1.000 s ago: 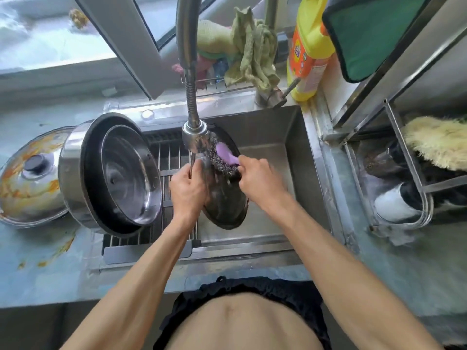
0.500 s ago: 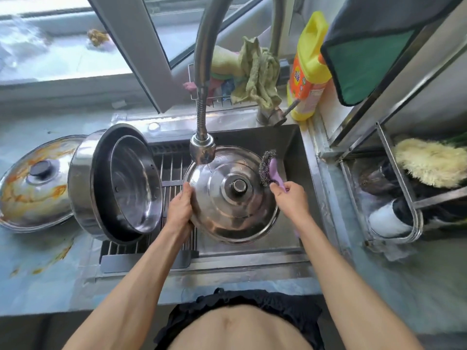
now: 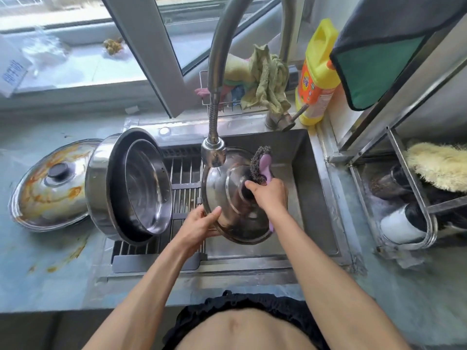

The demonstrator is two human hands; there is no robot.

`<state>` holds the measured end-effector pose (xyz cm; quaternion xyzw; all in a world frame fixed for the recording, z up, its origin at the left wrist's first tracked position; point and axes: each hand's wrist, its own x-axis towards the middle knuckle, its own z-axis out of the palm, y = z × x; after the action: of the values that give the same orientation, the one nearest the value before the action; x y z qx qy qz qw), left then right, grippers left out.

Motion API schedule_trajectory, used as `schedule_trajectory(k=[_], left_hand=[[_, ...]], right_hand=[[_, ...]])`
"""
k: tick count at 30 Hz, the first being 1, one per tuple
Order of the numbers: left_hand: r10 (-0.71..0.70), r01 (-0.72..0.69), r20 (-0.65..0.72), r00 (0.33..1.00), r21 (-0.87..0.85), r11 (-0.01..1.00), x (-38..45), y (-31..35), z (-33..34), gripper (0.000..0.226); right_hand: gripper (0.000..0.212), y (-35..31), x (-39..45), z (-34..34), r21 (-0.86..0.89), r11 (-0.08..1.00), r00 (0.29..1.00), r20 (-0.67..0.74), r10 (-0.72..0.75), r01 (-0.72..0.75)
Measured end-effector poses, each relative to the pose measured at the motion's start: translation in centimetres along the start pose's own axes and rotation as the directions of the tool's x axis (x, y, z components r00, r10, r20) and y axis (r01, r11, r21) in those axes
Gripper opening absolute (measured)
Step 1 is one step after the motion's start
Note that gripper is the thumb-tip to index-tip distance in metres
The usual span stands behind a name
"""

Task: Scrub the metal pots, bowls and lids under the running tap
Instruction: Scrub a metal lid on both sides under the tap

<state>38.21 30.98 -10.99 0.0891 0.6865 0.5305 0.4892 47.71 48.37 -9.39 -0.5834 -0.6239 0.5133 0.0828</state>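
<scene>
A: Where is the lid just now?

B: Over the sink, tilted, its knobbed top face towards the camera; the tap head sits at its upper left rim. The left hand holds the lower left rim, thumb lying on the top face, fingers hidden beneath. The right hand is curled round the purple handle of the wire scrubber; the steel-wool head rests on the lid just beside the knob.

A: So how should the scrubbing go?

B: I would work in small circles around the knob's base, where grease probably gathers; then sweep outwards to the rim. Keep the lid tilted so water sheds into the basin; turn it with the left hand rather than chasing it with the scrubber.

A: Any risk?

B: A wet rim may slip if the scrubber presses hard; brace it against the rack.

A: What is left?

B: The greasy lid on the counter looks untouched; the nested pot and bowl lean on the rack.
</scene>
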Motion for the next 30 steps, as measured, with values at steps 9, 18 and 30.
schedule_trajectory(k=[9, 18, 30], left_hand=[[0.166, -0.124, -0.219, 0.961, 0.195, 0.973, 1.0, 6.2, -2.1, 0.016], [0.035, -0.005, -0.339, 0.94, 0.09, 0.996, 2.2, 5.5, -1.4, 0.021], [-0.094, -0.129, -0.562, 0.822, -0.343, 0.93, 2.7, 2.6, -1.7, 0.042]], right_hand=[[0.047, 0.1, 0.0, -0.3, 0.126, 0.988, 0.986, 0.131, -0.106, 0.09], [0.027, 2.4, 1.2, -0.7, 0.368, 0.929, 0.997, 0.077, 0.016, -0.043], [0.03, 6.9, 0.5, -2.1, 0.029, 0.99, 0.99, 0.01, -0.139, 0.139]])
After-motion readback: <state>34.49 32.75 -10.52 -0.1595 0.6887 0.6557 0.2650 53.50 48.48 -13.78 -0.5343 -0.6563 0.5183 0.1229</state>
